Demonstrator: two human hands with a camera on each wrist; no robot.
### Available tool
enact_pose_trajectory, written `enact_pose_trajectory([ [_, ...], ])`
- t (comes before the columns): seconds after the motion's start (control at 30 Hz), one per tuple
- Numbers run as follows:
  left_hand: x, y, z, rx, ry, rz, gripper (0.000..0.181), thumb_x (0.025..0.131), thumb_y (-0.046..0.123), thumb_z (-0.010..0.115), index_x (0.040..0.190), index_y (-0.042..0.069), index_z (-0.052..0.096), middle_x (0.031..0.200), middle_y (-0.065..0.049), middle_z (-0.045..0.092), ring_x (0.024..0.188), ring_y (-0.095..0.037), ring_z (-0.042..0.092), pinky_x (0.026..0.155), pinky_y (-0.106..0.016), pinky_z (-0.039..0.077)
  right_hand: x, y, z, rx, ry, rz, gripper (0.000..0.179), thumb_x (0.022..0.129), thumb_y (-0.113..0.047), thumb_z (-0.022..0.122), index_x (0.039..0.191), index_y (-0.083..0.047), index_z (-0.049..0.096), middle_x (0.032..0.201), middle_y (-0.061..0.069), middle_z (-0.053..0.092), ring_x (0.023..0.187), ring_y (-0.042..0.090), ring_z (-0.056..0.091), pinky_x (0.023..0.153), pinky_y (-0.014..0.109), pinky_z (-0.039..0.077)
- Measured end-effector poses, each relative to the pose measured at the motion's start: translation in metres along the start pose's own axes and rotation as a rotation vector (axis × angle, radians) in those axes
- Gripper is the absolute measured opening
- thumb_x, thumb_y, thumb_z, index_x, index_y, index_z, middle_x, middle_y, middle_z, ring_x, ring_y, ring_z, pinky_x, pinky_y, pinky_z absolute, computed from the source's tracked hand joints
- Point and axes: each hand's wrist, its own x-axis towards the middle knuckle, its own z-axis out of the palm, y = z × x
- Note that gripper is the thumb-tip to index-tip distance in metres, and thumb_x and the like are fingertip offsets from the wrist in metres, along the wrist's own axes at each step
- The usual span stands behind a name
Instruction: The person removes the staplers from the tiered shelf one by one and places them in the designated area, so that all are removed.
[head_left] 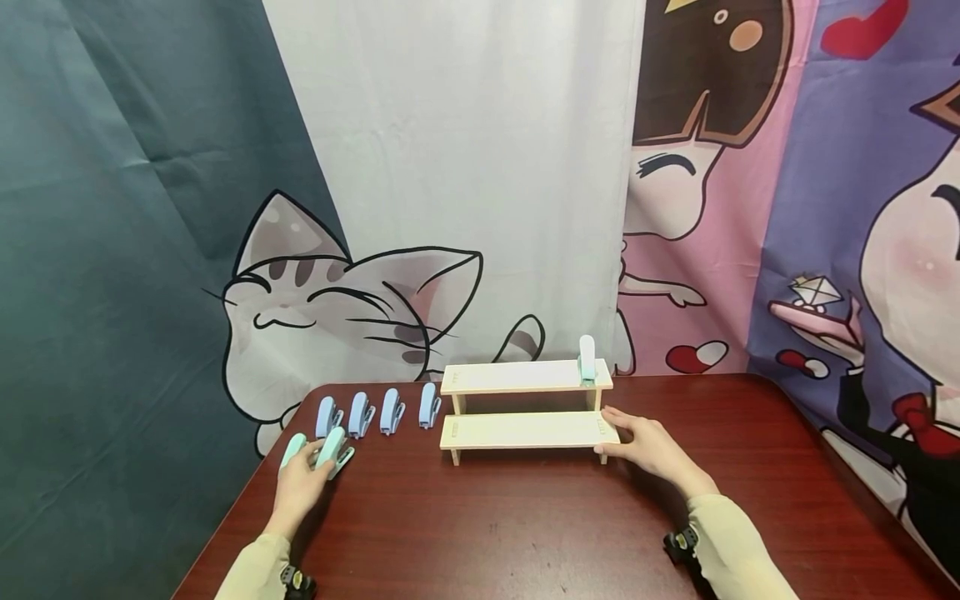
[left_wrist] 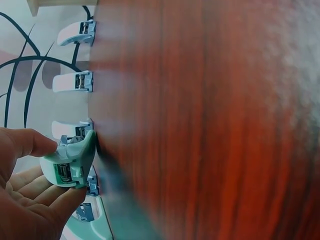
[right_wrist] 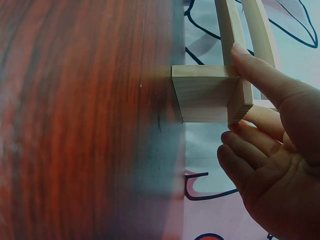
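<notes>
At the left of the table my left hand (head_left: pixel 298 487) pinches a mint-green stapler (head_left: pixel 331 448) between thumb and fingers. In the left wrist view the thumb presses one side of this stapler (left_wrist: pixel 70 162) and the fingers lie along the other. Just left of the hand stands a second mint-green stapler (head_left: pixel 292 450). My right hand (head_left: pixel 651 450) holds the right end of the lower board of a pale wooden two-tier rack (head_left: pixel 525 430), with the thumb on the board's edge in the right wrist view. A pale green stapler (head_left: pixel 587 360) stands on the upper tier's right end.
Several light-blue staplers, among them one near the rack (head_left: pixel 429 406), stand in a row along the back left of the reddish-brown table (head_left: pixel 480 525). A printed cloth curtain (head_left: pixel 480 167) hangs behind the table's back edge.
</notes>
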Motion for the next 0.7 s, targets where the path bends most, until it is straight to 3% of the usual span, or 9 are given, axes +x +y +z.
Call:
enact_pose_trajectory([
  [0.37,-0.0005,-0.0089,0.0032,-0.020,-0.011,-0.001,0.052,0.087,0.001,0.064,0.135,-0.015,0.051,0.118,-0.039,0.062,0.107,-0.048,0.065,0.084,-0.049,0.055,0.0001,0.0027,0.0003,-0.008,0.010,-0.011,0.076,0.082,-0.039,0.083,0.140,0.001,0.057,0.143,0.018,0.056,0.132,0.040,0.051,0.105,0.058,0.041],
  [0.7,-0.0014,-0.0078,0.0029,-0.034,-0.036,-0.005,0.053,0.088,0.001,0.063,0.137,-0.016,0.049,0.122,-0.040,0.059,0.110,-0.049,0.063,0.084,-0.049,0.055,-0.0005,0.0030,0.0010,-0.005,0.012,-0.006,0.076,0.082,-0.041,0.083,0.140,0.001,0.058,0.143,0.017,0.056,0.132,0.040,0.051,0.105,0.058,0.041],
])
